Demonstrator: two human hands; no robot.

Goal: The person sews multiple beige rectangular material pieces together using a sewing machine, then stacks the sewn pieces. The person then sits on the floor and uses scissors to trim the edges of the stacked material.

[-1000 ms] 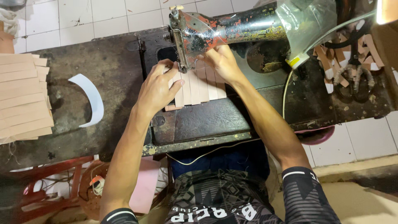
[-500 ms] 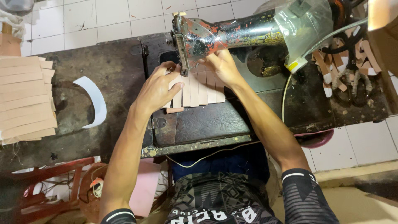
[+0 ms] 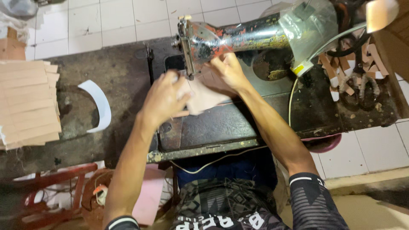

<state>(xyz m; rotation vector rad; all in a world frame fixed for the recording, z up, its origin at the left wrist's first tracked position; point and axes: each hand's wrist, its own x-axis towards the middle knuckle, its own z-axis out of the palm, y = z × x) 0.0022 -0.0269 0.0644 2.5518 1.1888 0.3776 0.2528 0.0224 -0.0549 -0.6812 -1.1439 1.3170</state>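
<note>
The fingers (image 3: 181, 91) of the left hand (image 3: 164, 100) are curled and pinched on the near edge of a pale tan piece (image 3: 204, 97), which sits at the centre of the frame on the bed of a sewing machine (image 3: 238, 36), just under the needle. The right hand (image 3: 228, 70) lies a little higher and to the right, its fingers spread nearly flat and pressed on the far side of the same piece, beside the machine's head.

The piece looks thin, light and limp, like soft leather or fabric; it bends where the left hand lifts it. By my judgement it will fold or slide easily, so it is best held at its edges, one hand on each side of the needle, with flat pressure rather than a hard squeeze, and with fingertips kept clear of the needle.

Outward from the hands, the dark, worn surface (image 3: 106, 68) carries a curved white strip (image 3: 100, 104) left of centre and a stack of tan strips (image 3: 27, 102) at the left edge of the frame. More tan scraps (image 3: 366, 59) lie at the upper right. A red stool (image 3: 51, 187) shows at the lower left.
</note>
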